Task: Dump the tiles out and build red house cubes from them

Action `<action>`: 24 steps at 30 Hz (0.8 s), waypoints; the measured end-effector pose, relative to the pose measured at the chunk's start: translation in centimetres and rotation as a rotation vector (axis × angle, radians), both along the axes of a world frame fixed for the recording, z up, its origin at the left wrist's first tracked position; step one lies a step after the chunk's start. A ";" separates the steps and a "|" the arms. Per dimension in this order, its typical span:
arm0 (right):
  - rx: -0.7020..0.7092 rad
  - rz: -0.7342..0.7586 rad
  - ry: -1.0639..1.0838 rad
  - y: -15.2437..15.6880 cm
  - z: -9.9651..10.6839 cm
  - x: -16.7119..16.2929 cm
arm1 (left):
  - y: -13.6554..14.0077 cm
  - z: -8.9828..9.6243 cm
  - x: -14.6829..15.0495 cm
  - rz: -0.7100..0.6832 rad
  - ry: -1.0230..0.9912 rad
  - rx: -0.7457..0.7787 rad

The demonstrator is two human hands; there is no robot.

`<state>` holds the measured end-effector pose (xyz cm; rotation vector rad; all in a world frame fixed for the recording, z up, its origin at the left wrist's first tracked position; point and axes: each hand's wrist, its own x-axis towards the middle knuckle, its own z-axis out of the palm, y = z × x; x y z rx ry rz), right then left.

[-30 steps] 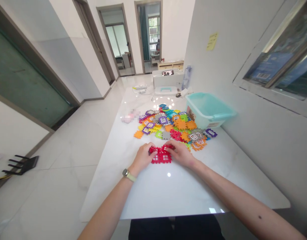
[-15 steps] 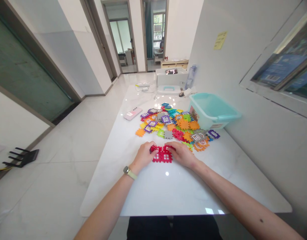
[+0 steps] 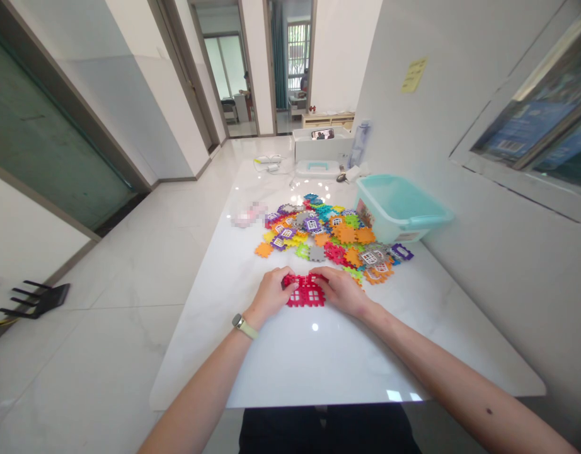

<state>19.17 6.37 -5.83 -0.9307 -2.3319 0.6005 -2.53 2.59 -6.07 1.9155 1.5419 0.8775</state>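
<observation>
Red interlocking building tiles (image 3: 306, 296) with window cut-outs stand or lie joined edge to edge on the white table near its middle. My left hand (image 3: 274, 290) is closed on their left side, thumb in front and fingers behind. At the right side my right hand (image 3: 340, 289) pinches the upper part between thumb and fingers. Part of the tiles' upper edge is hidden behind both hands. Just beyond lies a heap of loose tiles (image 3: 317, 254) in orange, purple, grey, green, yellow, red and blue.
A turquoise plastic bin (image 3: 399, 211) stands right of the heap, against the wall. Toward the back are a white case (image 3: 317, 169), a white box (image 3: 314, 150) with a phone (image 3: 322, 134) on it, a clear bottle (image 3: 360, 144) and white cables (image 3: 271, 165). The table (image 3: 200, 353) has rounded front corners.
The gap between the upper red tiles has narrowed as my hands press them together. Both hands stay in nearly the same place, and the view has shifted slightly.
</observation>
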 end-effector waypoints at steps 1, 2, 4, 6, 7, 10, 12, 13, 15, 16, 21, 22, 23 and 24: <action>-0.004 -0.001 0.004 0.0 0.0 0.0 | 0.0 0.0 0.0 0.001 0.001 -0.004; -0.007 -0.003 0.007 0.0 -0.1 0.0 | 0.0 0.0 0.0 0.002 0.001 -0.008; -0.014 -0.008 0.014 0.0 -0.1 -0.1 | 0.0 0.0 0.0 0.004 -0.001 -0.010; -0.025 -0.013 0.020 -0.1 -0.1 -0.2 | 0.0 0.0 0.0 0.008 -0.006 -0.008; -0.032 -0.016 0.023 -0.1 -0.1 -0.2 | 0.0 0.0 0.0 0.011 -0.009 -0.009; -0.052 -0.023 0.029 -0.2 0.0 -0.4 | 0.0 0.0 0.1 0.020 -0.020 -0.019; -0.056 -0.026 0.030 -0.2 0.0 -0.4 | 0.0 0.1 0.1 0.022 -0.026 -0.020; -0.054 -0.028 0.030 -0.2 0.0 -0.4 | 0.0 0.1 0.0 0.021 -0.028 -0.018; -0.049 -0.034 0.028 -0.2 0.0 -0.4 | 0.0 0.1 0.0 0.012 -0.032 -0.018; -0.045 -0.037 0.029 -0.2 0.0 -0.4 | 0.0 0.1 0.0 0.006 -0.033 -0.020; 0.004 -0.084 0.077 -0.1 0.0 -0.2 | 0.1 0.1 -0.1 -0.008 -0.031 -0.029; 0.010 -0.087 0.086 -0.1 0.0 -0.2 | 0.1 0.1 -0.1 -0.010 -0.033 -0.029; 0.011 -0.083 0.090 -0.2 0.0 -0.1 | 0.1 0.1 -0.1 -0.010 -0.035 -0.030; 0.010 -0.077 0.090 -0.2 0.0 -0.1 | 0.1 0.1 -0.1 -0.008 -0.037 -0.031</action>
